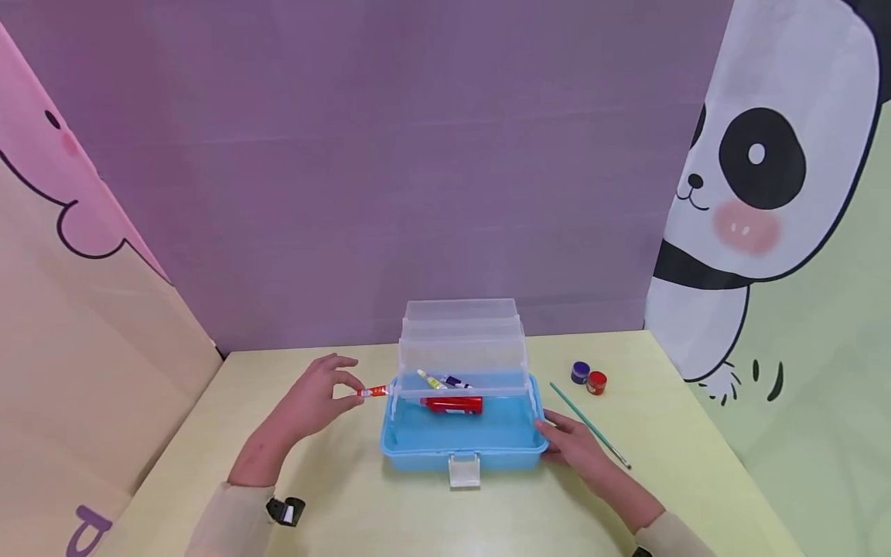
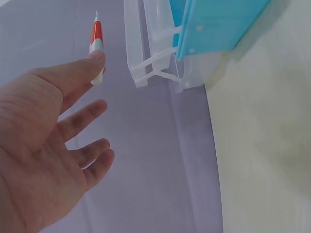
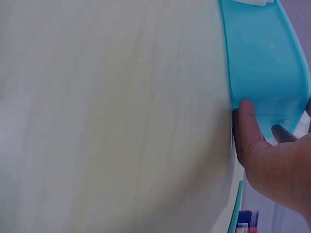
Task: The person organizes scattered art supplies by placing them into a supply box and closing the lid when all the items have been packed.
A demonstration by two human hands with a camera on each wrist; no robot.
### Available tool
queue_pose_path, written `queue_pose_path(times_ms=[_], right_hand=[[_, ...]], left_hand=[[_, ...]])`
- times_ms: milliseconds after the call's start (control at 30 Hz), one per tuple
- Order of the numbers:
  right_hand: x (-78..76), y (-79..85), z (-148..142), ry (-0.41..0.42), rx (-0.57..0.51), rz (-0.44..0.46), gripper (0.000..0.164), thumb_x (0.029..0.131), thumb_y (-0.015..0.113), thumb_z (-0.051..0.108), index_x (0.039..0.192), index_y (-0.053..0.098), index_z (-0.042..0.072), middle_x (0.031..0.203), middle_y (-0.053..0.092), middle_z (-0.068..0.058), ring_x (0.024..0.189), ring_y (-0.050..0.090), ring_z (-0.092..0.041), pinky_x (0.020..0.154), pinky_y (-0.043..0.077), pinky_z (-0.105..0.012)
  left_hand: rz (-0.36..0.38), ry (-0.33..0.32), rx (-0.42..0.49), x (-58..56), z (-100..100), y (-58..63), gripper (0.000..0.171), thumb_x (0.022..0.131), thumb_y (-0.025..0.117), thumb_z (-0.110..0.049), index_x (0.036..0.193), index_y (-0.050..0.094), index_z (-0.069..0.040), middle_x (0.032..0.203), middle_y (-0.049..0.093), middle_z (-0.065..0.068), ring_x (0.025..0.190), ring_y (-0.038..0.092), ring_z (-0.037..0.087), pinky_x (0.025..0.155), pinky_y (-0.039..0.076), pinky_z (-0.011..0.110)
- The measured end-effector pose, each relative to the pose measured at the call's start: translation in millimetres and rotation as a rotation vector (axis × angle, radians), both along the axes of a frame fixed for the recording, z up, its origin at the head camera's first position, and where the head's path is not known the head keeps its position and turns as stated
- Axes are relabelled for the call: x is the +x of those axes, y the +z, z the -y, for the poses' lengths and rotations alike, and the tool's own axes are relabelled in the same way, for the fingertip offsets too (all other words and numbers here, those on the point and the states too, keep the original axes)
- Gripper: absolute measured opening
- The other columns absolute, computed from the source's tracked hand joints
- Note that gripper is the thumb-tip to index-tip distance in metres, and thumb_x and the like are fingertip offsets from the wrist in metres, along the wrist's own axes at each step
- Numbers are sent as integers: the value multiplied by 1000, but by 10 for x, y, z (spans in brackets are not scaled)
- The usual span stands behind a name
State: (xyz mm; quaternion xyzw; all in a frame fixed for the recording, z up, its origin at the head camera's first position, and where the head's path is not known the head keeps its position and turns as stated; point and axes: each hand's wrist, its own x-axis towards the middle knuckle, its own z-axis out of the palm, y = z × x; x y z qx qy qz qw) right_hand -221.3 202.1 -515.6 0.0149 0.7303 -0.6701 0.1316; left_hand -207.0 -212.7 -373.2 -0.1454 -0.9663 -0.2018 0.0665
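In the head view my left hand (image 1: pixel 318 398) is left of a blue plastic storage box (image 1: pixel 462 462). Its thumb and forefinger pinch a small orange-red paint tube (image 1: pixel 377 391); the other fingers are spread apart in the left wrist view. The tube (image 2: pixel 97 34) has its narrow tip upward there. My right hand (image 1: pixel 573 442) grips the right side of the box near its front corner, with fingertips against the blue wall (image 3: pixel 265 63). Inside the box are a red bottle (image 1: pixel 454 405), a yellow paint tube (image 1: pixel 432 381) and a dark-capped tube (image 1: pixel 456 382).
Clear tiered trays (image 1: pixel 462 352) stand raised at the back of the box, and a white latch (image 1: pixel 464 472) hangs in front. To the right lie a teal paintbrush (image 1: pixel 588 423), a blue paint pot (image 1: pixel 580 372) and a red paint pot (image 1: pixel 596 382). A purple backdrop (image 1: pixel 390 193) borders the table.
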Motion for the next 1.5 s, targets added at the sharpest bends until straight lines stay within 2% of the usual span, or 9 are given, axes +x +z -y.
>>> queue_pose_path(times_ms=[367, 600, 833, 1000, 1267, 1500], right_hand=[[5, 27, 38, -7, 6, 8, 68, 91, 67, 40, 142, 47, 1, 129, 57, -23, 90, 68, -29, 79, 56, -42], [12, 28, 30, -14, 3, 6, 68, 90, 67, 40, 142, 47, 1, 130, 56, -23, 92, 68, -29, 80, 56, -42], [10, 14, 17, -6, 2, 13, 69, 90, 67, 40, 142, 46, 0, 132, 55, -24, 93, 68, -29, 80, 56, -42], [7, 12, 16, -6, -3, 10, 70, 90, 68, 40, 143, 46, 0, 132, 55, -24, 94, 68, -30, 80, 56, -42], [15, 38, 13, -1, -2, 5, 68, 92, 66, 39, 143, 45, 0, 133, 54, -25, 96, 68, -31, 80, 56, -41], [26, 61, 16, 0, 10, 5, 68, 92, 65, 39, 143, 44, -1, 133, 54, -26, 95, 68, -31, 81, 56, -41]], left_hand=[[21, 5, 22, -162, -152, 72, 11, 84, 77, -18, 95, 78, -16, 134, 52, 13, 131, 35, 40, 100, 39, 58], [37, 16, 47, -274, -244, 52, 16, 85, 77, -20, 99, 77, -13, 137, 49, 12, 131, 36, 38, 99, 41, 58], [39, 14, 55, -346, -338, 40, 14, 85, 77, -20, 98, 77, -15, 137, 50, 12, 131, 36, 37, 99, 41, 58], [3, 8, 46, -401, -434, 28, 15, 85, 77, -22, 99, 77, -15, 137, 50, 11, 133, 36, 37, 99, 42, 57], [-94, -66, 8, -512, -596, -13, 14, 85, 77, -22, 98, 77, -16, 135, 54, 9, 133, 36, 34, 101, 40, 56], [-86, -88, -20, -571, -746, -7, 15, 85, 77, -24, 99, 77, -18, 135, 54, 6, 135, 33, 32, 104, 37, 55]])
